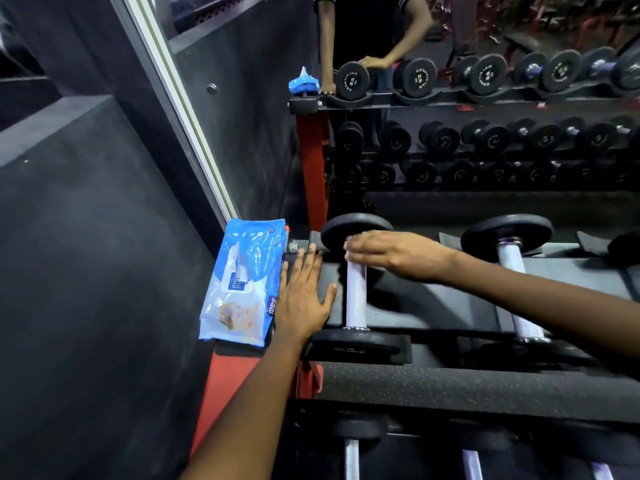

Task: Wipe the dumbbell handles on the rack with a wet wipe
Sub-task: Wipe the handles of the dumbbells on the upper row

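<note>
Top tier of rack (pixel 450 386), left end: I'm seeing the dumbbell (pixel 356 292) lying w/ its long axis running front-to-back, handle bare below my right hand (pixel 388 252); that hand is lying over the handle's far end, grip indeterminate; left hand (pixel 301 296) is resting flat, fingers straight, between dumbbell and wipes pack (pixel 242 282) at the rack's left edge; open shelf is separating it from the next dumbbell (pixel 516 275).

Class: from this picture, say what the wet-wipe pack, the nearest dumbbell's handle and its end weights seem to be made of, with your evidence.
Wet-wipe pack: glossy plastic film, crinkled, catching highlights.
Dumbbell handle: probably chromed steel, silvery with a fine textured grip.
End weights: matte black, likely rubber-coated or painted metal; the look leaves it open.
</note>
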`<action>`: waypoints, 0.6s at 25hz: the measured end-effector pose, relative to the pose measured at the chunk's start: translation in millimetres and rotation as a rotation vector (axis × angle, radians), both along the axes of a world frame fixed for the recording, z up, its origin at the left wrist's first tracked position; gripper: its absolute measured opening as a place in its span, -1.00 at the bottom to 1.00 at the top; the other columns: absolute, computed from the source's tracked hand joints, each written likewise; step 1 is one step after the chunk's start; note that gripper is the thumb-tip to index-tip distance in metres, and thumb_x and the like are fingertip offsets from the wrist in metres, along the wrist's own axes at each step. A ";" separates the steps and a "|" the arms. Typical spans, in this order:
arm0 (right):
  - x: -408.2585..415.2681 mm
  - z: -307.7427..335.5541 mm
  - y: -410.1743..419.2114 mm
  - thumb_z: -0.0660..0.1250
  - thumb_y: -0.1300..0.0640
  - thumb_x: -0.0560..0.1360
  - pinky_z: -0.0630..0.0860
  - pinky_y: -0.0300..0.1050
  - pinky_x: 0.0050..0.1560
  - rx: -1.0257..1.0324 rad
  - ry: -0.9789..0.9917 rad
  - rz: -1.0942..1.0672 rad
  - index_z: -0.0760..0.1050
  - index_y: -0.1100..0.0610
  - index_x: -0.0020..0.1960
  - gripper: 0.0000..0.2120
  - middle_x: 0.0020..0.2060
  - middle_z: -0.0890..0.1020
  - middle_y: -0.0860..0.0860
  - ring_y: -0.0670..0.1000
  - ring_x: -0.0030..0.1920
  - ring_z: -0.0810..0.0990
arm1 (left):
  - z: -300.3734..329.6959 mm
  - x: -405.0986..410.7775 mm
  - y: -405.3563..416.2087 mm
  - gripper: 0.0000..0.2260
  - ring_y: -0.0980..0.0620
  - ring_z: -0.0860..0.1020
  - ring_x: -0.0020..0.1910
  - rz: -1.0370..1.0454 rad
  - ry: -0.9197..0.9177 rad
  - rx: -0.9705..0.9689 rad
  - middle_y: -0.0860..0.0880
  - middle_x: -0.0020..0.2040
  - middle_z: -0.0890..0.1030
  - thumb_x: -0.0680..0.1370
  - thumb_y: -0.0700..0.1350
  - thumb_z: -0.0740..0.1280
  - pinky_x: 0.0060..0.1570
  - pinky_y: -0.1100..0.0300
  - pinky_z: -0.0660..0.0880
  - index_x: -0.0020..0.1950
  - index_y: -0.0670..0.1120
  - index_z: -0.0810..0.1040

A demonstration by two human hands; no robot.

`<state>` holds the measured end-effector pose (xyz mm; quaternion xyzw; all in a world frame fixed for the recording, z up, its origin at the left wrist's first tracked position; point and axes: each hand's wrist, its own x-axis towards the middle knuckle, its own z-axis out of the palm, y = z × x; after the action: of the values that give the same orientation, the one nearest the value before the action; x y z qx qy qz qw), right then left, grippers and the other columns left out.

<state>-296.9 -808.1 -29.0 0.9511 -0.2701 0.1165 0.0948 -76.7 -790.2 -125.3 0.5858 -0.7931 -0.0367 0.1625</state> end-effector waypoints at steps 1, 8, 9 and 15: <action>2.0 -8.9 9.6 -0.12 0.21 0.65 0.44 0.10 0.26 0.042 -0.008 0.007 0.46 0.31 0.28 -0.56 0.24 0.52 0.23 0.19 0.29 0.47 | 0.5 -0.3 0.1 -0.27 0.07 -0.09 0.57 0.001 0.000 0.000 0.01 0.60 0.01 0.49 0.27 -0.20 0.50 0.11 -0.27 0.59 -0.05 0.04; 22.2 16.5 -0.6 0.05 0.26 0.52 0.47 0.01 0.15 0.073 0.126 0.061 0.54 0.28 0.11 -0.66 0.04 0.60 0.17 0.18 0.07 0.58 | -1.1 0.4 0.5 -0.30 0.03 0.01 0.57 -0.005 0.038 -0.029 -0.02 0.59 0.10 0.50 0.24 -0.12 0.48 0.14 -0.26 0.58 -0.07 0.12; 27.4 12.1 5.0 0.04 0.28 0.48 0.47 -0.02 0.13 0.111 0.152 0.047 0.53 0.28 0.11 -0.65 0.02 0.59 0.17 0.17 0.05 0.58 | -1.0 0.4 0.2 -0.30 0.02 0.04 0.57 -0.009 0.048 -0.035 -0.03 0.58 0.12 0.51 0.24 -0.11 0.48 0.14 -0.26 0.57 -0.08 0.14; 58.1 30.6 7.5 0.16 0.32 0.49 0.36 -0.11 0.12 0.299 0.470 -0.083 0.46 0.16 0.21 -0.69 0.14 0.53 0.07 0.10 0.20 0.47 | 0.2 1.3 -1.0 -0.27 0.04 -0.02 0.57 -0.017 0.039 -0.019 -0.01 0.59 0.08 0.46 0.22 -0.14 0.47 0.15 -0.29 0.58 -0.07 0.11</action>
<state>-238.8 -800.7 1.6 0.9436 -0.2934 -0.1522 0.0182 -75.5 -791.2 -125.1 0.5767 -0.7950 -0.0419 0.1833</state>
